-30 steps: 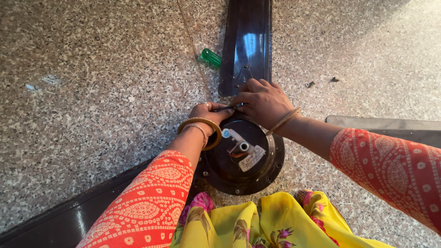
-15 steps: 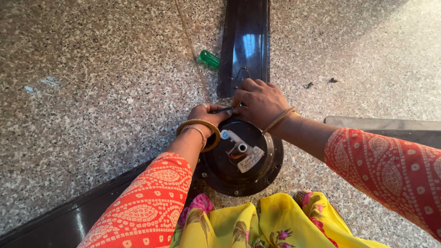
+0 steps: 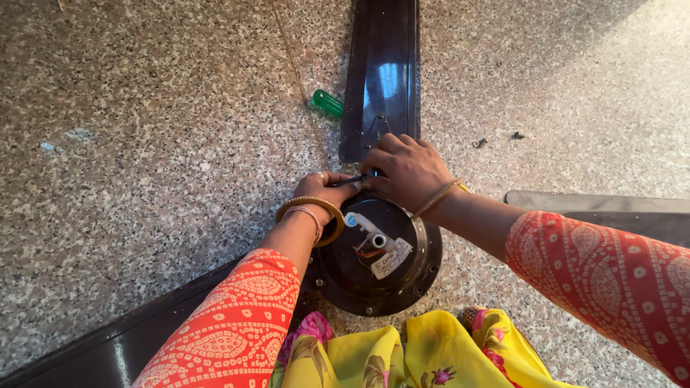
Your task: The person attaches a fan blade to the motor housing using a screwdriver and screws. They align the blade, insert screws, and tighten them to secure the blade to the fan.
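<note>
So the ceiling fan motor housing [image 3: 377, 262] is lying flat on the speckled stone floor [image 3: 144, 144], shaft end up, with wires and a white label showing in the middle. Three dark blades fan out from it: one blade [image 3: 381, 72] runs straight away from the person, another [image 3: 596, 208] goes off to the right, and a third [image 3: 108, 338] goes down to the lower left. Both hands meet at the far rim of the housing, right where the far blade's root joins it. The left hand [image 3: 320, 190] is curled closed around a thin dark tool [image 3: 351, 179], probably a small screwdriver or key, held nearly level and pointing at that joint. The right hand [image 3: 402, 172] is cupped over the blade root with fingers bent, pressing down; can't tell if it's pinching anything underneath. Looks like it's there to steady the blade while the tool works. A green-handled screwdriver [image 3: 327, 103] sits just left of the far blade, and a couple of loose screws [image 3: 480, 142] lie to its right, within easy reach.
</note>
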